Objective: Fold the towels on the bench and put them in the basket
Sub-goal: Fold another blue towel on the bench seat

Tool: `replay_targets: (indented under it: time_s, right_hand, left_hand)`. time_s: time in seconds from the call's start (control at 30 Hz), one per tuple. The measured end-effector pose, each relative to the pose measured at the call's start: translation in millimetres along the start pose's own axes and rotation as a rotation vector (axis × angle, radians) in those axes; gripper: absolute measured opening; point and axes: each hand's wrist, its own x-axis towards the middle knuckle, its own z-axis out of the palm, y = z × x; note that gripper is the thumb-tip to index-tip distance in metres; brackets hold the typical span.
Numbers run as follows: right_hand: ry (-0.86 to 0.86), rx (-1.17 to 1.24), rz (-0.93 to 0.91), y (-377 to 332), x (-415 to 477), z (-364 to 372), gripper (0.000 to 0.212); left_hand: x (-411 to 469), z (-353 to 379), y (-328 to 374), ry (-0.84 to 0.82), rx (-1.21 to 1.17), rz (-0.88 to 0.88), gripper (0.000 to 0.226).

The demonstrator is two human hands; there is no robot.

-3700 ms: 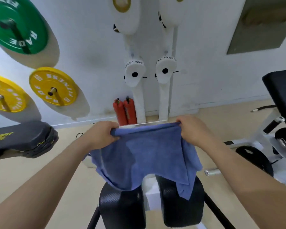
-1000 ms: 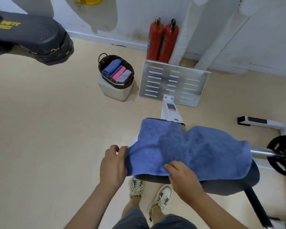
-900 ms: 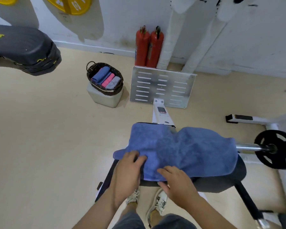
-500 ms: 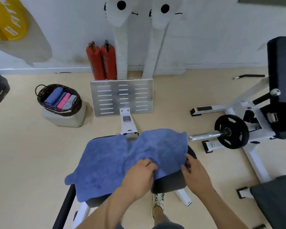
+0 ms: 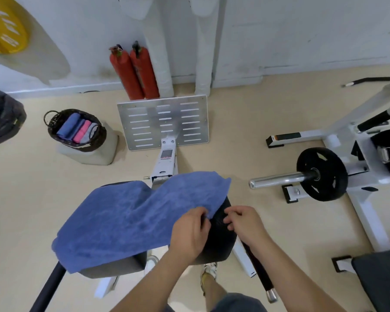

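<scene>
Both hands meet at the bench's near right corner: left hand [image 5: 189, 233] pinches the blue towel [image 5: 131, 219] edge, right hand [image 5: 245, 224] curled just beside, apparently empty. Towel's long axis runs leftward from them; basket [image 5: 54, 131] sits far left.

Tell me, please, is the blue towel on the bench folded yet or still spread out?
Spread out: the towel drapes over the bench pads as one broad sheet, its left edge overhanging, while the left hand pinches its right corner.
</scene>
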Motion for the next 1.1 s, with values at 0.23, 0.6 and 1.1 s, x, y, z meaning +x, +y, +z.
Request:
replay_targets:
  time_s: [0.23,0.6,1.1]
  right_hand:
    - [-0.403,0.956,0.29,-6,-18,20,0.04]
    - [0.084,0.374,-0.104,-2,1,-24,0.018]
    - [-0.028,0.065,0.041,45,-3,-44,0.016]
  left_hand:
    - [-18,-17,11,0.082,-0.342,0.012,0.036]
    - [-55,-23,-2,0.121,-0.162,0.149,0.017]
    - [-42,33,51,-0.236,0.062,0.208,0.037]
